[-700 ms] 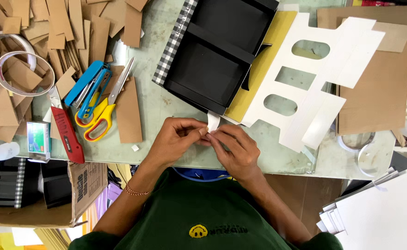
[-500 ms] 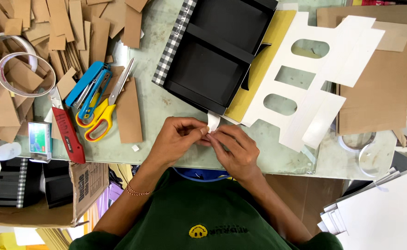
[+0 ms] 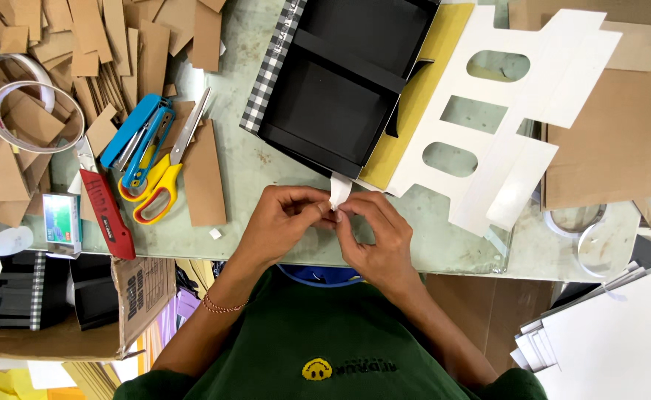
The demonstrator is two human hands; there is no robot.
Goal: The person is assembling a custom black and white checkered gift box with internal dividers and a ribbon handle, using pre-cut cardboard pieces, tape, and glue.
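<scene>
Left hand: the left hand [image 3: 284, 222] is pinched on a small white strip [image 3: 339, 191].
Right hand: the right hand [image 3: 376, 237] is pinched on the same strip from the other side.
Strip: held at the table's near edge, just before the black box [image 3: 340, 81].
Open room: bare green tabletop [image 3: 266, 170] is left between the box and the scissors [image 3: 159, 167].
Surface: cardboard scraps [image 3: 59, 44] are spread at the left, a white cut-out sheet [image 3: 488, 118] at the right.
Change: nothing is seen to have moved since half a second ago.

Two hands, left [image 3: 281, 222] and right [image 3: 379, 241], meet on one white strip [image 3: 339, 191]. On the surface [image 3: 266, 170]: one black box [image 3: 333, 81], one white cutout card [image 3: 503, 126] with three oval holes, one scissors [image 3: 164, 174], one blue stapler [image 3: 134, 133], one red knife [image 3: 107, 215], one tape roll [image 3: 33, 118]. Brown card pieces are too many to count.
</scene>
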